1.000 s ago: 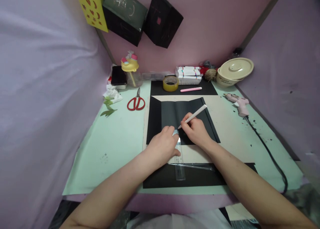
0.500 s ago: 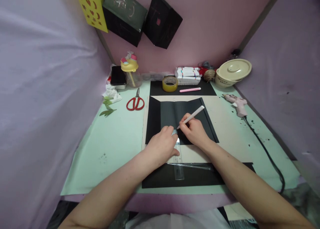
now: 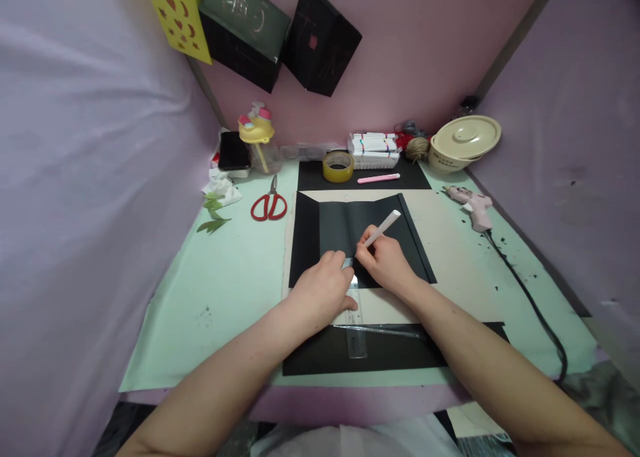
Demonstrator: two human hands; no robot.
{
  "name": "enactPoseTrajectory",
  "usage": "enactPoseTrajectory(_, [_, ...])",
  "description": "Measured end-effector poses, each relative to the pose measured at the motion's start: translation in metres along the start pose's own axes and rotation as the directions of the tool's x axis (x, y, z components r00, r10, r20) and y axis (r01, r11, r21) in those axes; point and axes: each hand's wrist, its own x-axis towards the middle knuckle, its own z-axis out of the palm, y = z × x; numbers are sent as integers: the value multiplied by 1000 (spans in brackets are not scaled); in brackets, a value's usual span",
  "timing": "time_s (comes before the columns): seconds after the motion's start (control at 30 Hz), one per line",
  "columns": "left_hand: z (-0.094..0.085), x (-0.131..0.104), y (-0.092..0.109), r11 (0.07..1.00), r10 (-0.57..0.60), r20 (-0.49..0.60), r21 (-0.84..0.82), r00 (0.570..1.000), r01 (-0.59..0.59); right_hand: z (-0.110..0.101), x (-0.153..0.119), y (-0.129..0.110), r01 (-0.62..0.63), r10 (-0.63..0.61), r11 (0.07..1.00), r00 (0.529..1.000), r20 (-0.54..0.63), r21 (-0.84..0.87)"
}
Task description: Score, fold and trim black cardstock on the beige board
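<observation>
A sheet of folded black card [image 3: 333,227] lies on a cream board, creased near its middle, with a folded strip along its right side. My left hand [image 3: 323,287] grips a clear ruler [image 3: 357,344] and presses it down over the card's near edge. The ruler points away from me and overhangs the board's near side. My right hand [image 3: 385,260] is closed around a white pen [image 3: 387,226], its tip down near the ruler's far end. My fingers partly hide the tip, so I cannot tell whether it touches the card.
Red-handled scissors [image 3: 269,207] lie left of the card. Behind it are yellow tape [image 3: 338,168], a pink pen-shaped tool [image 3: 379,178] and white markers [image 3: 375,152]. A glue gun [image 3: 473,205] with a cord lies right. Black sheet [image 3: 320,357] lies in front. Dark boxes [image 3: 245,30] hang above.
The white pen stands slightly steeper, its upper end having shifted left a little. My left hand and the ruler stay in place; the whole view has shifted slightly.
</observation>
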Motion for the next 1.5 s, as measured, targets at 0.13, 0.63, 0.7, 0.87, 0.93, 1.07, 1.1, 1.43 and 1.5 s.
enactPoseTrajectory(0.13, [0, 0, 0, 1000, -3, -10, 8, 1000, 3, -2, 0, 1, -12, 18, 997, 996, -88, 70])
enactPoseTrajectory(0.63, [-6, -9, -13, 985, -52, -142, 158, 988, 75, 0, 7, 21, 215, -171, 925, 972, 161, -314])
enactPoseTrajectory(0.7, [-9, -11, -22, 981, -105, -122, 152, 987, 123, -5, 8, 25, 220, -169, 922, 969, 179, -319])
enactPoseTrajectory(0.87, [-15, -12, -36, 981, -153, -31, 116, 988, 156, -24, 16, 42, 181, -127, 926, 976, 178, -331])
enactPoseTrajectory(0.93, [-15, -11, -35, 985, -135, -5, 105, 991, 134, -31, 19, 48, 157, -102, 932, 978, 180, -328])
enactPoseTrajectory(1.07, [-10, -8, -27, 990, -94, -22, 102, 995, 96, -38, 18, 44, 183, -139, 940, 976, 166, -289])
enactPoseTrajectory(1.1, [-9, -7, -25, 991, -86, -31, 100, 996, 89, -37, 17, 40, 207, -168, 942, 972, 164, -263])
enactPoseTrajectory(1.43, [-2, -3, -14, 996, 8, -67, 87, 998, -3, -21, 9, 25, 246, -189, 961, 920, 343, -128])
enactPoseTrajectory(1.5, [-1, -2, -12, 997, 27, -50, 72, 998, -23, -21, 9, 26, 245, -188, 960, 922, 337, -135])
